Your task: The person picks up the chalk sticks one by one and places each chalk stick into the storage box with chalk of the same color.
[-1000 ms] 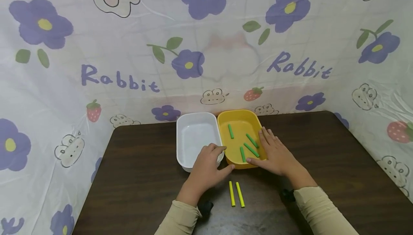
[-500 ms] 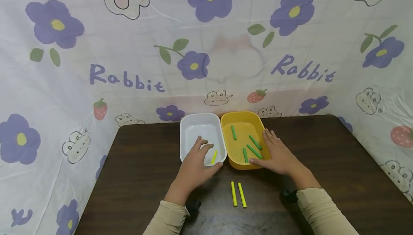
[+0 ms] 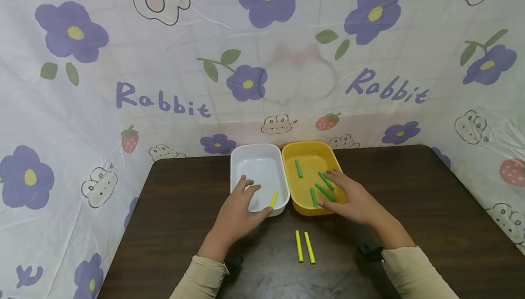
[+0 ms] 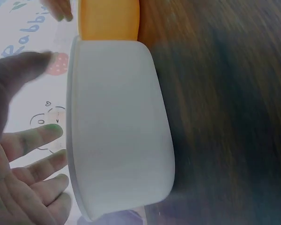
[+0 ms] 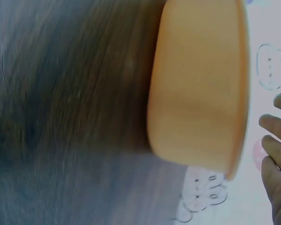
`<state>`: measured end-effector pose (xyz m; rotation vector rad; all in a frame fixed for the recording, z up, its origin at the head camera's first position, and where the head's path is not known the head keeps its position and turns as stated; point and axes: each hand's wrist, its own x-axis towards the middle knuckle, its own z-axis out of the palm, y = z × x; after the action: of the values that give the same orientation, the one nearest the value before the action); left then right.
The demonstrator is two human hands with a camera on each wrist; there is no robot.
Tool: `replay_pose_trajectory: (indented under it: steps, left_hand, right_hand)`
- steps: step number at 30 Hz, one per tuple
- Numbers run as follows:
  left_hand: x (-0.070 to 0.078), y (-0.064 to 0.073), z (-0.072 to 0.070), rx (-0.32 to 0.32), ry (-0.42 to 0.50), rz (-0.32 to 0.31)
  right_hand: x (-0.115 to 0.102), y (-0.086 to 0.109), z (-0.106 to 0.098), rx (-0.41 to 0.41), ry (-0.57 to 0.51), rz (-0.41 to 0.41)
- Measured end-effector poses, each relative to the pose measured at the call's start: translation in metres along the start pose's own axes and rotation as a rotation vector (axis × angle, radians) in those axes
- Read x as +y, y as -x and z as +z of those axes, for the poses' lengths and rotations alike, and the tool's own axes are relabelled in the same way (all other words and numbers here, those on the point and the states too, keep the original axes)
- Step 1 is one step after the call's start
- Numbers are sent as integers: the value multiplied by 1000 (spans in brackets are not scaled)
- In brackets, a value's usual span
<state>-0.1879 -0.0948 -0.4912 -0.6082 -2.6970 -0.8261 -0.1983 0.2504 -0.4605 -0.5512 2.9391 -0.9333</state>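
My left hand [image 3: 235,217] hovers over the near left part of a white plastic tub [image 3: 246,160], fingers spread and nothing in them. In that tub, beside the thumb, lies one short yellow stick [image 3: 274,198]. The right hand [image 3: 358,201] is over the near right rim of a yellow tub [image 3: 316,151], its fingers loosely extended and holding nothing. Several green sticks [image 3: 298,168] lie in the yellow tub, one partly under the right fingertips. In the left wrist view the fingers [image 4: 33,140] stand apart from the white tub's wall [image 4: 122,126].
Two yellow sticks [image 3: 299,246] lie side by side on the dark wooden table [image 3: 172,244], in front of the tubs. The tubs stand against each other near the back edge. Behind them hangs a printed cloth [image 3: 164,62] with flowers and rabbits.
The left hand has let go of a yellow stick, which now lies in the white tub, and has moved left. The right hand has lifted from the yellow tub's rim, its fingers shifting inward.
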Motion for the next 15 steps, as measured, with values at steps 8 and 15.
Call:
replay_pose_trajectory:
  steps: [8,15]
  left_hand:
    - [-6,1,-5,13,-39,-10]
    - [-17,0,-4,-38,-99,-51]
  right_hand:
    - [-22,17,-3,48,-53,-117]
    - [-35,34,0,-32,-119,-180]
